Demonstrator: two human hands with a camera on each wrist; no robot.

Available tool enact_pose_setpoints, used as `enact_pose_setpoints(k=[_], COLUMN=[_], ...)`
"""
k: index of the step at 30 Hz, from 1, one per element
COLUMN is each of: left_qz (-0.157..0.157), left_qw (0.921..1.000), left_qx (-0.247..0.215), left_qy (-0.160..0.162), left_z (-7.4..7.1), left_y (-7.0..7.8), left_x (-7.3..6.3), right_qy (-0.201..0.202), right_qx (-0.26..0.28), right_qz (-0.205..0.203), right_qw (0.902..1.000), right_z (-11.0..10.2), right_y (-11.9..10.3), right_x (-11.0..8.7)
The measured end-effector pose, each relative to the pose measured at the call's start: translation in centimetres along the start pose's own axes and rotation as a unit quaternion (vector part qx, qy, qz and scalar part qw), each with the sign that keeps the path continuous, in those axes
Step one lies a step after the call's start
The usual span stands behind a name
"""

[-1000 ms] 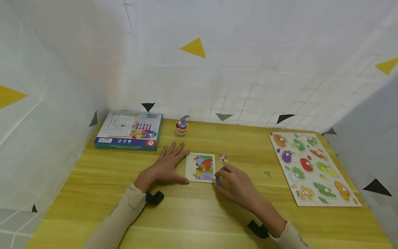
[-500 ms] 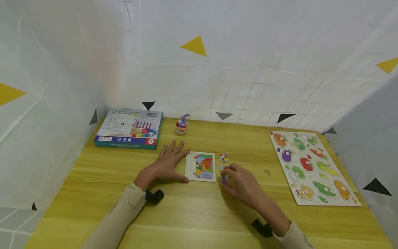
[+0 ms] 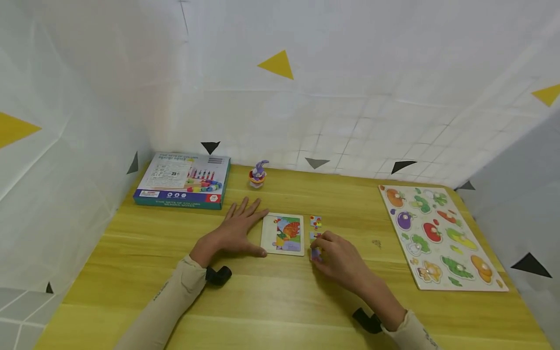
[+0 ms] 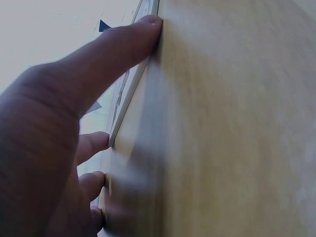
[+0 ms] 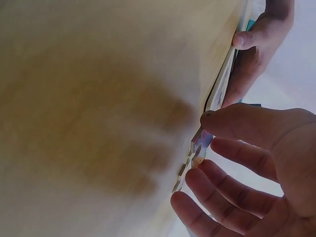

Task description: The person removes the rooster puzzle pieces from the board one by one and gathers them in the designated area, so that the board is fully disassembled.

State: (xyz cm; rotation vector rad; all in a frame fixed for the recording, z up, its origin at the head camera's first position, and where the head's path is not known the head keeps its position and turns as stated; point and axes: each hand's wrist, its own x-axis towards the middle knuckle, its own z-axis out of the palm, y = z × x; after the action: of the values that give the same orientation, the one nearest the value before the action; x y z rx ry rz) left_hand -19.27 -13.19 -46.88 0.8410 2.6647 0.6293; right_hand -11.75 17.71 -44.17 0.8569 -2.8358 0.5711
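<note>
Fingers spread, a left hand [image 3: 234, 233] is touching a puzzle board [image 3: 269, 234] on a wooden table [image 3: 262, 306] while a right hand [image 3: 343, 260] is pinching a piece [image 3: 315, 253]; white sheeting [image 3: 227, 112] is rising behind.

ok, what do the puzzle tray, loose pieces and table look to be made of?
Puzzle tray: likely wood or fibreboard, fairly matte; pale, flat, straight-edged.
Loose pieces: probably similar, with printed faces; tan edges show in the right wrist view. Thick cardboard isn't ruled out.
Table: wood or wood-look laminate, satin; yellowish grain, soft glare.
</note>
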Motion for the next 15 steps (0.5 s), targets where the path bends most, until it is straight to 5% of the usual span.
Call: enact_pose_setpoints(k=[15], left_qz=[0.0], left_qw=[1.0], left_qx=[0.004], left_qy=[0.001], left_z=[0.06], left_y=[0.04], left_x=[0.06], right_qy=[0.015], right_qx=[-0.005], right_qz=[-0.002], right_qw=[0.9999], right_z=[0.49], right_y=[0.22], right_x=[-0.17])
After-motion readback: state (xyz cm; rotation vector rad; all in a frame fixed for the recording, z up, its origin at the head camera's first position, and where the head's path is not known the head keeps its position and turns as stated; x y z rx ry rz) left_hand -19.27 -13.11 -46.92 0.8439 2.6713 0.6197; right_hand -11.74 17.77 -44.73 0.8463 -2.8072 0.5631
